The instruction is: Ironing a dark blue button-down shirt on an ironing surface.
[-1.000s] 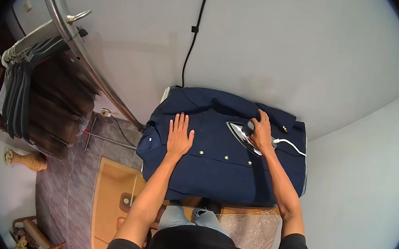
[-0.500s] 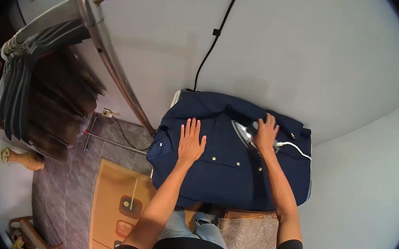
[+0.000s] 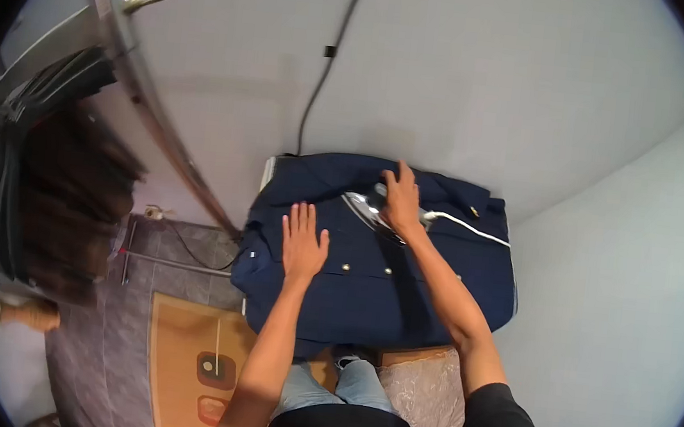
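Observation:
A navy blue jacket (image 3: 333,307) with metal buttons is spread over a flat, table-like support, most of which it hides. My left hand (image 3: 304,247) lies flat on the cloth, fingers stretched forward and slightly apart. To its right, my right hand (image 3: 400,204) is wrapped round the handle of a clothes iron (image 3: 367,213). The iron's silver soleplate rests on the jacket above the button row, its tip pointing to the far left. A white cord (image 3: 472,227) runs from the iron's back toward the right edge of the jacket.
Dark garments on hangers (image 3: 56,186) hang at the left beside a metal pole (image 3: 153,121). A black cable (image 3: 338,40) runs down the wall (image 3: 486,87) behind the jacket. On the floor lie a patterned tan mat (image 3: 179,362) and a lace-like cloth (image 3: 428,391) near my feet.
My right hand has slid the iron leftward across the jacket, closer to my left hand. The left hand keeps its place on the cloth. The whole view has shifted a little.

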The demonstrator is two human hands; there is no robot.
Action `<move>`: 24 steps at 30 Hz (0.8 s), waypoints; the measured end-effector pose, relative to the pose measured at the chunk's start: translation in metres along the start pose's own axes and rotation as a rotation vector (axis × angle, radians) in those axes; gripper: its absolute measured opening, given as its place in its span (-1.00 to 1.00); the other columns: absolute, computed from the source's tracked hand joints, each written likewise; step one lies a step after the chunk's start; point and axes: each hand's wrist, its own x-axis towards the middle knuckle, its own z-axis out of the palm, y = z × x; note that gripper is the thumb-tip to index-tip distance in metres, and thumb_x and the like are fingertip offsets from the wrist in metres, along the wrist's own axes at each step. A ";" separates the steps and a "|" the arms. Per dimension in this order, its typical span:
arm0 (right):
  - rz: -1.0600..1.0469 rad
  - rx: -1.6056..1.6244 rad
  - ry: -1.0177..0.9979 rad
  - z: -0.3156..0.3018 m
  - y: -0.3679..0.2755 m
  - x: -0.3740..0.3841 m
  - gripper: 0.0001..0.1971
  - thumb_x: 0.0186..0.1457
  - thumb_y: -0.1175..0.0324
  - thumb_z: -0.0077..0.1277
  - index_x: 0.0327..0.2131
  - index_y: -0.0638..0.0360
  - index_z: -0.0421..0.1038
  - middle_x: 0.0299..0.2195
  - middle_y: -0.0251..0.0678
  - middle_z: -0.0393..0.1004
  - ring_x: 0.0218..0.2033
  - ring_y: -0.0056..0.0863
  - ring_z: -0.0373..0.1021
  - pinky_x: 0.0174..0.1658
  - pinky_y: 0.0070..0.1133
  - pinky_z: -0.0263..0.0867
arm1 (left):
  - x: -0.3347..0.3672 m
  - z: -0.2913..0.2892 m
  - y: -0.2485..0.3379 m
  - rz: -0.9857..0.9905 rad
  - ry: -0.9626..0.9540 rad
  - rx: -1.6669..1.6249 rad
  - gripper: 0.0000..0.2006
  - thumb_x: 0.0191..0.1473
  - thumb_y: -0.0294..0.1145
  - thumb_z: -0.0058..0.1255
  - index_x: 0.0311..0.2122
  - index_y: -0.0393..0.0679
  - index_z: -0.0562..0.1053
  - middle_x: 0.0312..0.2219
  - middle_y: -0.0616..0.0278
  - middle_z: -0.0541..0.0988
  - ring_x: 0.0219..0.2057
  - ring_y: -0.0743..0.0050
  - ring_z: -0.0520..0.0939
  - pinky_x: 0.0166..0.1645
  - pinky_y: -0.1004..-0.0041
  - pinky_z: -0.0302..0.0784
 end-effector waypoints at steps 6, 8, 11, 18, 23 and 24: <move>-0.010 -0.264 0.021 0.000 0.013 -0.006 -0.43 -0.16 0.53 0.27 0.01 0.10 0.39 0.30 0.01 0.11 0.34 -0.01 0.09 0.13 0.32 0.14 | 0.001 0.000 -0.004 -0.002 -0.034 0.066 -0.34 0.29 -0.12 -0.15 0.40 -0.21 0.13 0.42 0.04 0.11 0.47 0.10 0.00 0.51 0.09 -0.19; 0.053 -0.321 -0.063 -0.014 0.042 -0.019 -0.58 -0.07 0.48 0.21 -0.06 0.09 0.47 0.26 -0.05 0.17 0.31 -0.07 0.13 0.16 0.32 0.11 | -0.001 0.001 -0.007 0.004 -0.047 0.084 -0.34 0.30 -0.11 -0.16 0.41 -0.19 0.12 0.43 0.06 0.09 0.47 0.13 -0.01 0.51 0.10 -0.20; 0.171 -0.344 0.035 -0.020 0.119 -0.044 -0.61 -0.10 0.53 0.19 -0.11 0.13 0.45 0.18 -0.05 0.22 0.23 -0.05 0.17 0.09 0.26 0.16 | 0.003 0.002 -0.001 -0.007 -0.091 0.116 -0.34 0.31 -0.09 -0.18 0.42 -0.17 0.11 0.43 0.08 0.08 0.47 0.14 -0.02 0.51 0.11 -0.20; 0.324 -0.301 -0.057 -0.096 0.215 -0.108 -0.63 -0.03 0.52 0.18 -0.07 0.15 0.48 0.23 -0.04 0.21 0.28 -0.05 0.15 0.14 0.21 0.22 | 0.001 -0.002 -0.004 -0.016 -0.112 0.165 -0.34 0.32 -0.09 -0.18 0.43 -0.15 0.09 0.44 0.09 0.07 0.48 0.13 -0.04 0.51 0.11 -0.22; 0.334 -0.155 0.013 -0.089 0.256 -0.120 -0.61 -0.06 0.54 0.17 -0.07 0.17 0.49 0.26 -0.02 0.18 0.29 -0.02 0.14 0.18 0.06 0.25 | 0.005 0.000 0.001 -0.059 -0.064 0.111 -0.38 0.21 -0.24 -0.03 0.35 -0.22 0.22 0.37 -0.01 0.19 0.44 0.02 0.07 0.48 0.03 -0.10; 0.287 -0.052 0.028 -0.093 0.252 -0.117 -0.62 -0.05 0.54 0.16 -0.08 0.18 0.49 0.26 -0.01 0.18 0.29 -0.02 0.14 0.20 0.01 0.25 | 0.009 0.004 0.010 -0.039 -0.060 0.121 -0.38 0.21 -0.24 -0.03 0.35 -0.22 0.22 0.37 -0.01 0.19 0.44 0.02 0.07 0.48 0.03 -0.10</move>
